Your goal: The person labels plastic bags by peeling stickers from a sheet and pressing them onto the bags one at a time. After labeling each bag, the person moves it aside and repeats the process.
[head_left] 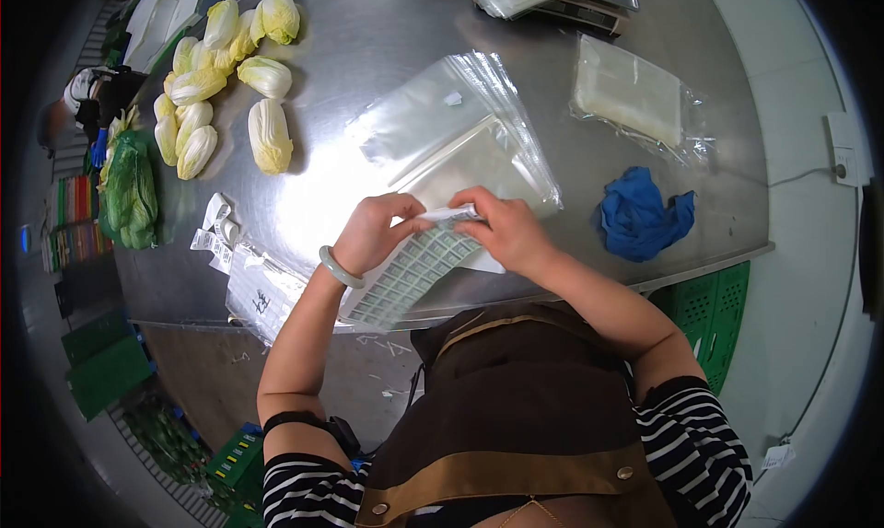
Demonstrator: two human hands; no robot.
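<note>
My left hand (380,232), with a pale bangle on the wrist, pinches the upper left edge of a sheet of green-and-white labels (405,281). The sheet slants down toward the table's front edge. At its upper right corner, my right hand (505,229) grips the same sheet between thumb and fingers. Just beyond both hands lies a fanned stack of clear plastic bags (460,132), with a small white scrap on it. Left of the sheet rests a clear packet with white paper and dark writing (262,289).
Several cabbages (270,137) lie at the upper left of the metal table (341,31). A blue cloth (642,217), a wrapped bag pack (631,91) and a scale (585,11) are at the right. Another person (101,100) stands at the far left, near a green net bag (131,192).
</note>
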